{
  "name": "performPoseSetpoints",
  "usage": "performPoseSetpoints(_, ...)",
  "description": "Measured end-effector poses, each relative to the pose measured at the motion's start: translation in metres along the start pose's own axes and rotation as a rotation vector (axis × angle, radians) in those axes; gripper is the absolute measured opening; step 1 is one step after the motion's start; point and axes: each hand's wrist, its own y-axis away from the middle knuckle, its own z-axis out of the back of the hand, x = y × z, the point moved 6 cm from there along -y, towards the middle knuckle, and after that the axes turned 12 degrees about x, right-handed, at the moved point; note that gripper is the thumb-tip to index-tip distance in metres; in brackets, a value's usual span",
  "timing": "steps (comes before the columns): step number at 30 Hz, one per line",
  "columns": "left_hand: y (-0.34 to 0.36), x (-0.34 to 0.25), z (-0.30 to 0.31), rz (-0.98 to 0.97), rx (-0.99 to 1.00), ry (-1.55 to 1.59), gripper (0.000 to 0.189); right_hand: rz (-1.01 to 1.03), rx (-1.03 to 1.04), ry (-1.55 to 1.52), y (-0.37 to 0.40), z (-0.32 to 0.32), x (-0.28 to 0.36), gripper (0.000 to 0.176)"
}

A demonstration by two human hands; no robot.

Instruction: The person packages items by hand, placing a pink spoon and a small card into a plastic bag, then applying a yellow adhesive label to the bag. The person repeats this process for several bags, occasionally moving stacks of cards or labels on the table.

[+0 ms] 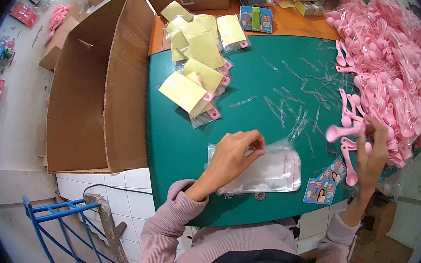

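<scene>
1. The right hand (pixel 373 159) pinches a pink spoon (pixel 342 133) between thumb and fingers. The spoon is held up off the loose ones, its bowl end pointing to the person's left (the hand is slightly blurred).
2. The left hand (pixel 239 152) is over a stack of clear bags (pixel 272 176), thumb and fingertips drawn close together near its upper edge. Whether they pinch any film, one cannot tell.
3. The bags lie flat on the green mat (pixel 186 165), in front of the person, near the table's edge.
4. Just right of the bags, two printed cards (pixel 318 192) overlap (blue, with small pictures on them).
5. Beyond the cards, beside the right hand, a few loose spoons (pixel 351 169) lie at the foot of a large pink heap (pixel 391 73), which fills the right side.
6. Clear strips (pixel 301 123) are scattered over the mat between the heap and the filled packs (pixel 184 92).
7. Those packs lie overlapping at the far left of the mat (yellow backing showing, pink handles poking past it).
8. Behind them sits a blue bundle (pixel 264 22) with a green band.
9. A tall carton (pixel 130 87) stands open against the table's left side, with a blue metal frame (pixel 66 208) nearer the person.
</scene>
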Motion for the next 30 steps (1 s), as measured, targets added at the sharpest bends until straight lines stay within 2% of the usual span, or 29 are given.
performPoseSetpoints(2, 0.001, 0.005, 0.000, 0.044, -0.007, 0.036, 0.015, -0.001, 0.006, -0.013, -0.002, 0.007, 0.007, 0.019)
performPoseSetpoints(4, 0.003, 0.006, -0.001, -0.024, -0.023, -0.046, 0.014, 0.032, 0.055, -0.241, -0.001, 0.005, 0.008, 0.016)
performPoseSetpoints(5, 0.003, 0.006, -0.001, -0.024, -0.025, -0.046, 0.014, 0.034, 0.055, -0.242, 0.001, 0.004, 0.006, 0.016)
performPoseSetpoints(7, 0.004, -0.002, 0.006, -0.115, -0.136, -0.112, 0.016, -0.047, 0.113, -0.458, 0.008, -0.009, -0.005, 0.013)
performPoseSetpoints(8, 0.005, -0.004, 0.008, -0.114, -0.137, -0.112, 0.016, -0.046, 0.114, -0.459, 0.011, -0.012, -0.005, 0.013)
performPoseSetpoints(10, 0.001, 0.001, 0.007, 0.027, 0.024, 0.022, 0.014, -0.095, 0.145, -0.571, 0.016, -0.021, -0.006, 0.010)
performPoseSetpoints(11, 0.001, 0.001, 0.008, 0.027, 0.024, 0.022, 0.014, -0.078, 0.170, -0.597, 0.018, -0.025, -0.008, 0.009)
performPoseSetpoints(13, 0.000, 0.008, 0.003, 0.085, 0.079, 0.435, 0.012, -0.095, 0.183, -0.610, 0.020, -0.027, -0.002, 0.009)
performPoseSetpoints(17, 0.000, 0.015, -0.002, 0.087, 0.132, 0.417, 0.011, -0.119, 0.212, -0.670, 0.021, -0.032, -0.001, 0.008)
performPoseSetpoints(19, 0.000, 0.021, -0.008, 0.056, 0.113, 0.776, 0.018, -0.112, 0.222, -0.682, 0.021, -0.032, 0.002, 0.008)
performPoseSetpoints(25, 0.002, 0.022, -0.006, 0.197, 0.187, 0.896, 0.025, -0.064, 0.212, -0.739, 0.018, -0.034, 0.014, 0.008)
performPoseSetpoints(30, 0.003, 0.025, -0.004, 0.194, 0.196, 0.869, 0.028, -0.039, 0.225, -0.699, 0.017, -0.034, 0.020, 0.008)
